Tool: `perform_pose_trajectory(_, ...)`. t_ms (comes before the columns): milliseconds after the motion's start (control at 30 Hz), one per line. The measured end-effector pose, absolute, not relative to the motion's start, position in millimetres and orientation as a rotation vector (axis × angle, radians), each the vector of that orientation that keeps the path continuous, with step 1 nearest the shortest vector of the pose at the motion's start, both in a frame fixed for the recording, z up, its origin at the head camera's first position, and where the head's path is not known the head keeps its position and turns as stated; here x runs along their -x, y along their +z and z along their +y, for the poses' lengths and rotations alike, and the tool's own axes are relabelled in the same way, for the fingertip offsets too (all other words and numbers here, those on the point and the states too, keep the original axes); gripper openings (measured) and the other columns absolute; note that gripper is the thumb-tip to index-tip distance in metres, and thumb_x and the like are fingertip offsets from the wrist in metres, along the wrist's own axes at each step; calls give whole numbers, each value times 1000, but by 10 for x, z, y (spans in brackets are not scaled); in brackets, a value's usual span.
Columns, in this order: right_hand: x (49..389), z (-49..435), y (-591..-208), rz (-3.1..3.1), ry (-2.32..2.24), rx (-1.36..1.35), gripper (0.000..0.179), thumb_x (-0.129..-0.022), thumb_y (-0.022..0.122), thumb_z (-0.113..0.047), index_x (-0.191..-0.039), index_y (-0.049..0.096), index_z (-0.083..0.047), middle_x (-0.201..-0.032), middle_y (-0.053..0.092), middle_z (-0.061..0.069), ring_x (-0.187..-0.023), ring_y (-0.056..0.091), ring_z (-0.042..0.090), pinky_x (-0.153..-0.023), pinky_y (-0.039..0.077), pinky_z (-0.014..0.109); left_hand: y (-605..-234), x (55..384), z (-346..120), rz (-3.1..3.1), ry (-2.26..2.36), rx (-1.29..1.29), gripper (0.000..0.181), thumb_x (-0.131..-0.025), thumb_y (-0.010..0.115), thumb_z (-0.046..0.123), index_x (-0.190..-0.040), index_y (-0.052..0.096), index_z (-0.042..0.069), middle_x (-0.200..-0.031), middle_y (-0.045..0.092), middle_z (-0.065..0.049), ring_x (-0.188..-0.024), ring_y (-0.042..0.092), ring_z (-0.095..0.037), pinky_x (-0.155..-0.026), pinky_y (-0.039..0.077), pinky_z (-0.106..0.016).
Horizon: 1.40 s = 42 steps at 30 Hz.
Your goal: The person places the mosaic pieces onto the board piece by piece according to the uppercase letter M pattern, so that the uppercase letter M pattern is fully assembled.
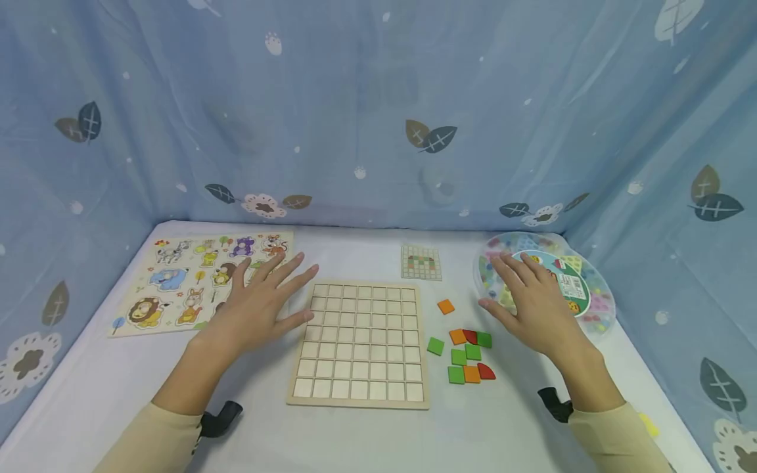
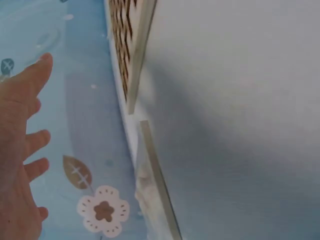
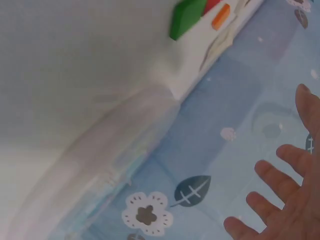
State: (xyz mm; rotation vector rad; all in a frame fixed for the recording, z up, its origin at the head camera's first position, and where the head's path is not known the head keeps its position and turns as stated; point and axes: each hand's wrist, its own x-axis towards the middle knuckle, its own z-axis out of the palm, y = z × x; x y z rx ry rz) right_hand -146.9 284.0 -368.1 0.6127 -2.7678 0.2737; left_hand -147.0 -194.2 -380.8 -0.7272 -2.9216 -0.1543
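Left hand (image 1: 251,312): fingers spread, holding nothing, between animal puzzle (image 1: 195,282) and grid board.
Right hand (image 1: 535,309): released too, beside the tiles.
Tiles (image 1: 472,352): loose, flat on the worktop (image 1: 367,443), right of the board.
Handling: I'd pinch tiles by opposite edges, square to the cells, lower flat; left fingertips could steady the board rim.
Grid board (image 1: 362,353): centre, roughly square, edges nearly square-on to the person, no clear long axis.
Square tiles: no long axis; lone orange tile (image 1: 446,307) sits askew.
Nearest red tile (image 1: 485,372): quarter-round, arc toward far right.

Right grip (image 3: 299,202) spread before blue curtain (image 3: 235,90), green block (image 3: 185,20), orange block (image 3: 220,17), white table (image 3: 60,65), blurred object (image 3: 112,135), perhaps a container
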Motion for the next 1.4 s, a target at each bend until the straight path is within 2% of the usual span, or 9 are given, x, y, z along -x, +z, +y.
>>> perform_pose_trajectory(333, 1423, 2822, -3824, -2850, 491, -722, 74, -94, 75, -34, -156, 43, -10, -154, 48, 18, -140, 37, 47, -111, 33, 70, -3900, 1379, -1982, -2973, -243, 747, 75, -98, 63, 54, -162, 31, 33, -169, 28, -4, -154, 24, -36, -115, 16, -75)
perform_pose_trajectory(400, 1424, 2822, -3860, -2882, 542, -725, 74, -94, 75, -33, -156, 42, -11, -154, 48, 17, -138, 39, 45, -112, 31, 71, -3925, 1359, -1986, -2993, -265, 754, 77, -96, 66, 53, -162, 31, 33, -170, 28, -5, -154, 24, -37, -115, 18, -75)
perform_pose_trajectory(533, 1426, 2830, -3911, -2928, 603, -716, 72, -96, 73, -35, -157, 42, -13, -153, 51, 16, -134, 43, 42, -109, 36, 69, -3981, 1348, -1992, -2994, -278, 793, 80, -93, 70, 56, -161, 36, 32, -168, 30, -6, -153, 26, -39, -115, 19, -75)
perform_pose_trajectory(667, 1408, 2842, -3965, -2976, 658, -710, 71, -98, 71, -37, -157, 41, -13, -154, 50, 14, -136, 45, 40, -108, 41, 65, -4037, 1329, -2002, -2990, -303, 846, 79, -88, 73, 58, -157, 43, 33, -166, 35, -5, -151, 29, -40, -112, 22, -75)
perform_pose_trajectory(767, 1400, 2849, -3995, -2992, 710, -718, 69, -98, 72, -33, -156, 43, -12, -154, 51, 12, -137, 48, 39, -111, 40, 64, -4056, 1316, -2001, -2993, -344, 873, 80, -86, 75, 59, -156, 46, 34, -165, 38, -5, -150, 31, -41, -111, 24, -75)
perform_pose_trajectory(867, 1409, 2842, -4006, -2983, 751, -750, 67, -96, 75, -27, -154, 46, -11, -150, 56, 10, -128, 57, 37, -105, 47, 60, -4053, 1313, -2002, -2996, -375, 882, 81, -84, 77, 58, -155, 47, 33, -163, 41, -5, -148, 34, -41, -110, 25, -76)
perform_pose_trajectory(967, 1419, 2835, -4018, -2978, 782, -791, 66, -95, 76, -23, -153, 47, -11, -144, 62, 8, -116, 64, 32, -94, 56, 54, -4061, 1314, -2013, -3006, -397, 892, 80, -84, 78, 55, -154, 48, 33, -161, 44, -5, -147, 37, -41, -109, 26, -78)
perform_pose_trajectory(1200, 1454, 2833, -4040, -3017, 857, -838, 62, -94, 76, -20, -151, 52, -13, -128, 72, 0, -105, 64, 22, -83, 57, 37, -4096, 1316, -2034, -3015, -439, 944, 76, -83, 81, 52, -150, 54, 29, -157, 50, -7, -145, 39, -42, -113, 25, -75)
perform_pose_trajectory(1400, 1477, 2843, -4063, -3035, 906, -869, 62, -91, 79, -10, -148, 55, -14, -119, 74, -3, -99, 65, 18, -78, 57, 31, -4102, 1317, -2044, -3062, -450, 940, 77, -80, 83, 53, -148, 56, 31, -155, 52, -5, -145, 39, -41, -111, 27, -74)
